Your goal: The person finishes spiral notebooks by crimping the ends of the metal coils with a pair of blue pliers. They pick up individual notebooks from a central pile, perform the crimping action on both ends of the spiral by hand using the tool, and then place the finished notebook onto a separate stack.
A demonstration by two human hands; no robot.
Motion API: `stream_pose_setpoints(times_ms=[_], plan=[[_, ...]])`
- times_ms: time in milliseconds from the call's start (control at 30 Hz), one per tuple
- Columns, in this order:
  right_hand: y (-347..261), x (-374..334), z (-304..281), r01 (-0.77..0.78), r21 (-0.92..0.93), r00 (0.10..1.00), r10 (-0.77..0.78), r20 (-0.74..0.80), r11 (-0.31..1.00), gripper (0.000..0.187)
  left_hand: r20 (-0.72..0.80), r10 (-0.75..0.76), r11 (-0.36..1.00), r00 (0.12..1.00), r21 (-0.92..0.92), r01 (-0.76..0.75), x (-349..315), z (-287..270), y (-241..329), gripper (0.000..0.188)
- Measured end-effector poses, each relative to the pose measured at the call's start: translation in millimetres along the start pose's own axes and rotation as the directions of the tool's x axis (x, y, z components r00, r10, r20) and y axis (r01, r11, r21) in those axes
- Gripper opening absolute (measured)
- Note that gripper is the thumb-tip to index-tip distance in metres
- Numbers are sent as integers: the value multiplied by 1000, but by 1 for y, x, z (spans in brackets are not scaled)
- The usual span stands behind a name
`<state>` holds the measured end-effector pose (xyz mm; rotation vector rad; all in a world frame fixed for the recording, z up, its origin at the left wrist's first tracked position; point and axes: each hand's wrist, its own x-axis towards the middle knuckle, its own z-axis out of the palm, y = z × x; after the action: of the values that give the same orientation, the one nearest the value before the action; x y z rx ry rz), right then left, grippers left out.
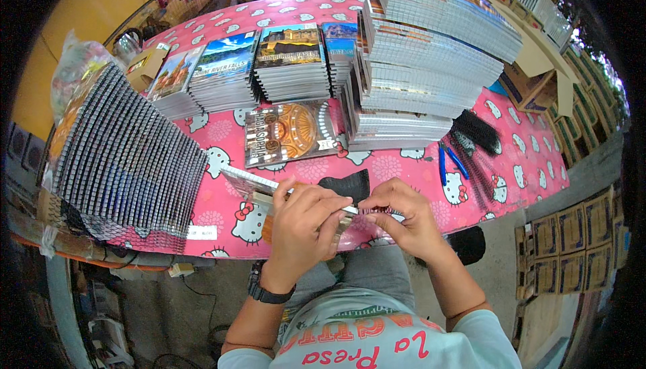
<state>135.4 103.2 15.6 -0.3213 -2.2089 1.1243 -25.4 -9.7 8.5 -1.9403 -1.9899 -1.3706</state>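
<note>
A: Start big. What is spread over the pink patterned counter (525, 160)?

B: A tall leaning stack of spiral-bound notebooks (431, 52) at the back right, a fanned stack of punched covers (128, 153) on the left, four shorter piles with landscape covers (256, 66) between them, and one loose cover with an orange dome picture (291, 132) lying flat. To the right lie black binding combs (476, 132) and blue-handled pliers (449, 161).

A: And the work itself?

B: At the near edge of the counter, just above the person's lap, both hands hold a thin notebook (269, 184). The left hand (303, 224) is curled over it, fingers clamped down on its edge. The right hand (404, 217) pinches what I take to be a black binding coil (377, 211) at that same edge, though it is too small to be sure.

A: How would you do it well?

B: Press the pages square with the left hand so the punched holes line up, and feed the coil straight along the row, not at an angle.

A: Which way does the notebook run?

B: Its long axis runs left to right, tilted slightly up toward the far left, with the bound edge facing the person.
</note>
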Motion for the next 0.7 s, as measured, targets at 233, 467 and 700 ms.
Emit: stream_pose_setpoints(times_ms=[233, 467, 700], plan=[[-11, -4, 1, -181, 19, 979, 179, 96, 983, 42, 46, 17, 1000, 999, 14, -17, 3, -4, 12, 23], [44, 19, -11, -444, -208, 884, 464, 58, 872, 58, 153, 79, 980, 985, 171, -105, 6, -3, 4, 14], [96, 11, 37, -173, -636, 952, 293, 88, 752, 69, 179, 44, 984, 983, 163, -74, 8, -2, 1, 18]])
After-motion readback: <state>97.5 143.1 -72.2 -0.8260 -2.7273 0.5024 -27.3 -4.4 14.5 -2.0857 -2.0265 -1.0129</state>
